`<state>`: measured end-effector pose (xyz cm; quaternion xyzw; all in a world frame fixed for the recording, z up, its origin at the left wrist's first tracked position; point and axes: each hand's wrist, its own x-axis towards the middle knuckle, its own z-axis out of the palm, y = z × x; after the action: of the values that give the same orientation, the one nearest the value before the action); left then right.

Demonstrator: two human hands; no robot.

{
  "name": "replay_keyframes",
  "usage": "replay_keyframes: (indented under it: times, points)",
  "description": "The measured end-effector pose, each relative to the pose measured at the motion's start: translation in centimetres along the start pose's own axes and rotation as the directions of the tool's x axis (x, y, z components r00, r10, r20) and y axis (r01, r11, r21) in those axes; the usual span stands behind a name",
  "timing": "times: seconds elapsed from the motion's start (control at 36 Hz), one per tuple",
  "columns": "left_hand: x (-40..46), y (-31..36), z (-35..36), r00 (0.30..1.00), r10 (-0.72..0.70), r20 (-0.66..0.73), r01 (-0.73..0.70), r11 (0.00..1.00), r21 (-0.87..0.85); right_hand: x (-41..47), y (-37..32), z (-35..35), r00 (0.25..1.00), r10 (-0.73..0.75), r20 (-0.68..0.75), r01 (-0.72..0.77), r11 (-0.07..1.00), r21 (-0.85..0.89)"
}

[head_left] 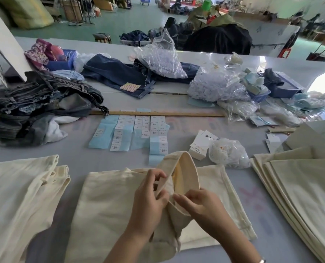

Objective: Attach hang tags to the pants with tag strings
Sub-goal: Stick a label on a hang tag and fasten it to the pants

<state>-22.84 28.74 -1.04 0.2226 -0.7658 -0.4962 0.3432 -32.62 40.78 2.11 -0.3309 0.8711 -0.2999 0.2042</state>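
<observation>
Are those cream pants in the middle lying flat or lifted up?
Partly lifted: both hands, left and right, hold the cream pants waistband up; the rest lies flat.

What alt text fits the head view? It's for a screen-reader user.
Both hands, left hand and right hand, grip the raised waistband of cream pants on a grey table; hang tags lie beyond.

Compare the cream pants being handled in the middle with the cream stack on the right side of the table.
The middle pants lie as one piece with the waistband lifted and curled open; the right stack is several pieces lying flat, edges fanned. The left hand and right hand both grip the middle pants' waistband; nothing touches the right stack. Both are the same cream fabric on the grey table.
</observation>
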Motion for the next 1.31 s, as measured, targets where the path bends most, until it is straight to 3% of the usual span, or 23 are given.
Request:
replay_keyframes:
  times: [0.08,0.11,0.17,0.22,0.31,0.5,0.58,0.78,0.89,0.97,1.03,1.11,1.14,1.22,1.25,1.31]
  points:
    - [-0.1,0.3,0.3,0.998,0.065,0.011,-0.065,0.996,0.053,0.0,0.1,0.4,0.999,-0.031,-0.024,0.030,0.997,-0.070]
    - [-0.1,0.2,0.3,0.998,0.064,0.009,-0.064,0.997,0.050,0.0,0.3,0.5,0.999,-0.016,-0.039,0.016,1.000,-0.004]
    - [0.0,-0.3,0.0,1.000,0.013,-0.007,-0.013,1.000,-0.002,0.0,0.7,0.4,0.995,0.063,-0.071,-0.039,0.953,0.301]
    - [0.1,-0.9,-0.6,0.997,-0.071,-0.023,0.068,0.993,-0.092,-0.1,1.1,0.2,0.989,0.126,-0.072,-0.058,0.797,0.601]
    - [0.5,-1.7,-1.3,0.988,-0.151,-0.038,0.140,0.969,-0.205,-0.5,1.3,0.7,0.989,0.149,-0.022,-0.062,0.536,0.842]
    - [0.3,-2.3,-1.0,0.980,-0.188,-0.062,0.159,0.933,-0.322,-1.3,0.6,2.7,0.993,0.120,-0.019,0.003,0.132,0.991]
    - [-0.1,-2.8,-1.1,0.973,-0.215,-0.083,0.173,0.920,-0.351,-1.4,0.6,3.3,0.995,0.098,-0.023,0.014,0.094,0.995]
    - [-0.8,-3.7,-0.9,0.939,-0.337,-0.072,0.269,0.848,-0.456,-0.8,1.6,4.0,0.997,0.082,-0.013,0.003,0.122,0.993]
    - [-1.0,-4.3,0.9,0.887,-0.462,0.010,0.416,0.789,-0.451,0.3,4.0,3.8,0.981,0.192,-0.036,0.001,0.179,0.984]
    - [-1.3,-4.2,3.6,0.809,-0.487,0.329,0.586,0.625,-0.515,0.9,7.5,3.1,0.945,0.326,-0.031,-0.041,0.213,0.976]
    - [-1.3,-4.5,5.4,0.707,-0.460,0.538,0.702,0.554,-0.448,1.3,10.6,2.3,0.904,0.427,-0.012,-0.111,0.263,0.958]
    - [-1.1,-6.0,6.8,0.567,-0.456,0.686,0.754,0.623,-0.210,1.9,15.5,1.1,0.794,0.608,0.008,-0.286,0.361,0.887]
    - [-0.9,-7.0,7.1,0.581,-0.471,0.664,0.713,0.688,-0.135,2.2,17.0,0.8,0.753,0.658,-0.015,-0.354,0.424,0.834]
    - [0.0,-10.7,7.2,0.769,-0.474,0.429,0.418,0.881,0.223,4.1,19.3,-0.5,0.749,0.611,-0.256,-0.459,0.757,0.464]
    - [0.3,-11.8,7.1,0.814,-0.457,0.358,0.311,0.864,0.396,5.1,19.1,-0.8,0.777,0.543,-0.319,-0.434,0.829,0.354]
    - [0.7,-13.6,6.7,0.836,-0.485,0.255,0.209,0.712,0.670,7.7,17.8,-1.1,0.851,0.368,-0.375,-0.314,0.929,0.197]
